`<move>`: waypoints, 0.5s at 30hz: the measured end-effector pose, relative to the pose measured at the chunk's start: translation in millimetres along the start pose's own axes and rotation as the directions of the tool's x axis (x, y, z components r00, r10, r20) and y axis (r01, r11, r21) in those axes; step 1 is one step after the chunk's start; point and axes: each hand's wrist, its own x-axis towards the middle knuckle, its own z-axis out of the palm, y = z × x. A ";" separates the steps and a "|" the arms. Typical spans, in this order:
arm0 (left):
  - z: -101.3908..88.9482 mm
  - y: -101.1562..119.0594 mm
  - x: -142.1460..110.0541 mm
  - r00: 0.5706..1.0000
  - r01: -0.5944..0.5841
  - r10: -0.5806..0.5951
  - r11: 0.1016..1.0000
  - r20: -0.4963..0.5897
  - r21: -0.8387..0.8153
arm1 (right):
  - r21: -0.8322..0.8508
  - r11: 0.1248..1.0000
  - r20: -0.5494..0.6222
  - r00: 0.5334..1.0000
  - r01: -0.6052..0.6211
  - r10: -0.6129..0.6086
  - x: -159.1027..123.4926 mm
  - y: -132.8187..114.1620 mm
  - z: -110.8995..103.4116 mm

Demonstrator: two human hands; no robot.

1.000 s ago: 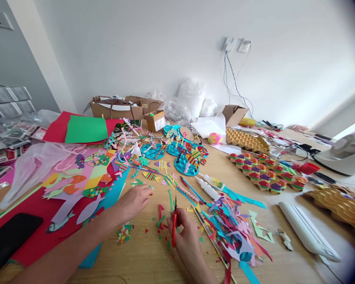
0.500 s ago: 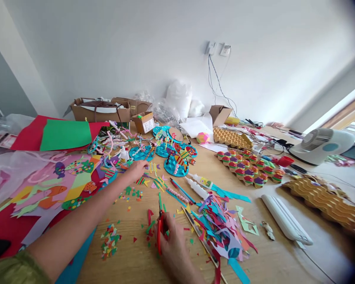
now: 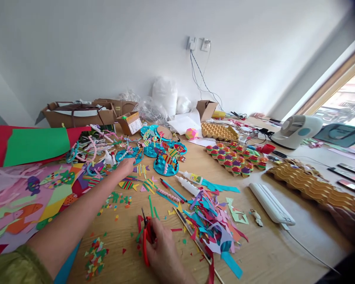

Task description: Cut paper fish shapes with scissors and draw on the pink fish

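Observation:
My right hand (image 3: 162,246) is closed on red-handled scissors (image 3: 146,240), whose dark blades point away from me above the wood. Thin green paper strips (image 3: 152,207) and small scraps lie by the blades. My left hand (image 3: 127,166), on an outstretched arm with a green sleeve, is over the middle of the table near a blue round plate (image 3: 138,157). Its fingers are mostly hidden from this angle, so I cannot make out anything in them. Beside it lie striped paper fish (image 3: 127,185) and a striped yellow paper piece (image 3: 140,170). Another blue plate (image 3: 165,169) carries decorated paper fish.
Colourful paper strips (image 3: 215,221) are heaped right of my right hand, near glue bottles (image 3: 187,185). Confetti-like scraps (image 3: 96,254) lie at front left. Painted egg cartons (image 3: 236,159), a white power strip (image 3: 270,203) and a fan (image 3: 298,130) stand right. Another person's hand (image 3: 343,219) touches a carton.
The view has turned to the right, so everything sits further left. Another person's hand now shows at the right edge. My right hand still holds the scissors; my left arm remains stretched out.

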 end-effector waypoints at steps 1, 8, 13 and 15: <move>0.7 0.4 1.8 1.000 0.017 -0.017 1.000 0.007 0.006 | 0.009 1.000 0.002 1.000 0.005 -0.005 0.0 0.6 0.7; 4.7 2.3 11.5 0.994 0.093 -0.093 0.996 0.060 0.007 | 0.049 0.999 0.021 1.000 -0.011 0.010 0.9 -0.1 1.2; 7.0 -2.7 18.3 0.990 0.117 -0.113 0.992 0.081 -0.037 | 0.048 0.998 0.040 0.999 -0.028 0.026 1.7 -3.4 -1.9; 8.9 -5.2 19.8 0.989 0.129 -0.124 0.990 0.087 -0.060 | 0.040 0.999 0.041 0.999 -0.032 0.031 1.7 -3.2 -2.0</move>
